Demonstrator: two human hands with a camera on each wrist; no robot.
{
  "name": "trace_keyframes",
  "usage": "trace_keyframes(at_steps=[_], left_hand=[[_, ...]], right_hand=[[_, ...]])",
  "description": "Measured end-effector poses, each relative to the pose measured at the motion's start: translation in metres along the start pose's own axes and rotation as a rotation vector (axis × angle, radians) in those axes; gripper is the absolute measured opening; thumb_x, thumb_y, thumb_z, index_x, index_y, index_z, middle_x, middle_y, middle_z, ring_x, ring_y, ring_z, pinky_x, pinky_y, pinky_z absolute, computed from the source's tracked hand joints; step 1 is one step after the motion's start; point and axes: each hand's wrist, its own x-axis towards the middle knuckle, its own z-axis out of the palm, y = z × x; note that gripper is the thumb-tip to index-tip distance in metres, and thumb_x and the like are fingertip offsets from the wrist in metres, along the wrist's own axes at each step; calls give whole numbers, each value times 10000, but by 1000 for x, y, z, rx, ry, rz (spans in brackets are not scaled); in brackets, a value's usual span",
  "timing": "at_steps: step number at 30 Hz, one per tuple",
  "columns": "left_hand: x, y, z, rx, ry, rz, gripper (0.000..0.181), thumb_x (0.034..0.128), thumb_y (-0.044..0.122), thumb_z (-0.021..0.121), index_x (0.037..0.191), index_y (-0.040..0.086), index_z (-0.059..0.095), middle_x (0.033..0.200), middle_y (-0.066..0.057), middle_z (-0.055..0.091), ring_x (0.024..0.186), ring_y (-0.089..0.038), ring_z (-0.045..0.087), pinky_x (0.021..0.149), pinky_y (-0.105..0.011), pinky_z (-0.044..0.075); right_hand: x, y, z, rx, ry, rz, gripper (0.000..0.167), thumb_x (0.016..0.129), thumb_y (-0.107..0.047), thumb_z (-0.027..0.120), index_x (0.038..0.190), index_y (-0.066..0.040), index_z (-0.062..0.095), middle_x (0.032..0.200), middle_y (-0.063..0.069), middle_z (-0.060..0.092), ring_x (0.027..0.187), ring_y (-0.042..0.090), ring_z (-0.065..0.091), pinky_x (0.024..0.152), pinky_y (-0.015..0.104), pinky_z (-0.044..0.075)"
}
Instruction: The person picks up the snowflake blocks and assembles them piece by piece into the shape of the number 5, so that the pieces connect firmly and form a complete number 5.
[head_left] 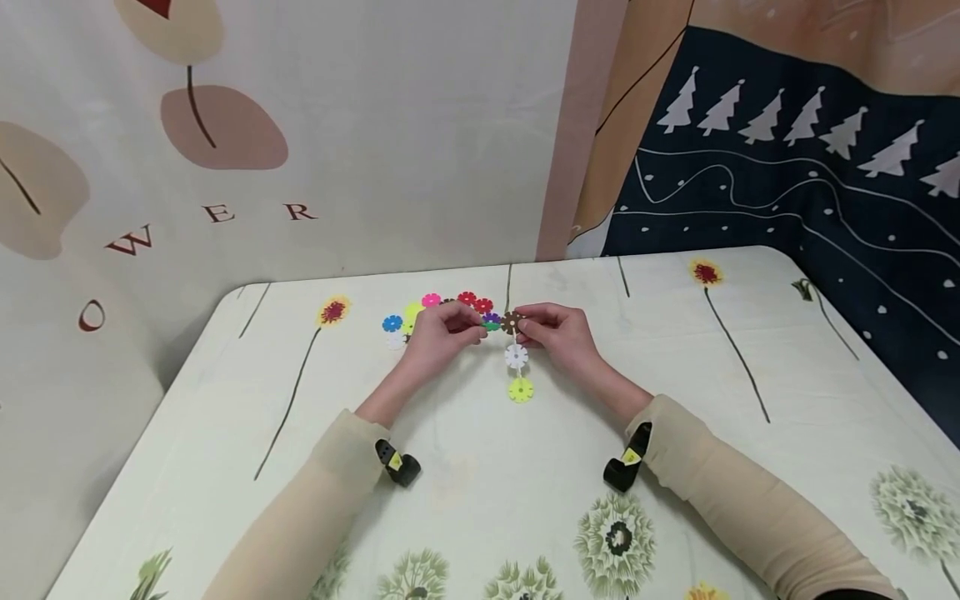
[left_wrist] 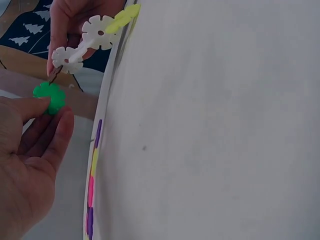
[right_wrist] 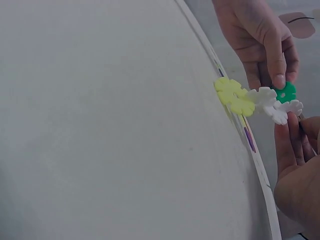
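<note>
Between thumb and fingers my left hand (head_left: 446,333) pinches a green notched flower disc (left_wrist: 50,97). Facing it, my right hand (head_left: 562,335) pinches a brown notched disc (head_left: 512,322), which heads a linked chain. Below the brown piece hang white discs (head_left: 516,357), with a yellow disc (head_left: 521,390) at the lower end; the left wrist view shows two white pieces in that chain. The green disc's edge is at the brown one's edge in the left wrist view. Whether their notches are joined, I cannot tell. My fingers partly hide both discs.
Behind my left hand lie several loose discs on the white flower-print tabletop (head_left: 465,517), among them a blue disc (head_left: 392,323), a pink disc (head_left: 431,300) and a red disc (head_left: 467,297). A printed curtain (head_left: 420,150) hangs along the table's far edge.
</note>
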Motion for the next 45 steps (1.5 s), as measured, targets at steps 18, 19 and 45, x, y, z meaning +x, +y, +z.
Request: trace_keyframes(at_steps=[18, 19, 45], left_hand=[[0, -4, 5, -26, 35, 35, 83, 893, -48, 760, 968, -19, 781, 929, -125, 749, 850, -242, 741, 776, -285, 603], [0, -4, 5, -28, 36, 36, 84, 891, -49, 762, 966, -18, 782, 926, -122, 749, 849, -240, 739, 775, -283, 603], [0, -1, 4, -29, 2, 47, 94, 894, -35, 765, 979, -2, 786, 941, -100, 741, 853, -232, 718, 760, -274, 596]], right_hand=[[-1, -1, 1, 33, -6, 34, 262, 957, 35, 689, 1212, 98, 697, 1098, 226, 717, 747, 128, 724, 766, 322, 615], [-1, -2, 1, 36, -7, 35, 263, 956, 37, 688, 1211, 102, 696, 1099, 229, 717, 748, 128, 726, 769, 327, 615], [-2, -1, 2, 17, -1, 72, 262, 970, 1, 689, 1223, 68, 702, 1068, 185, 720, 778, 131, 727, 768, 301, 611]])
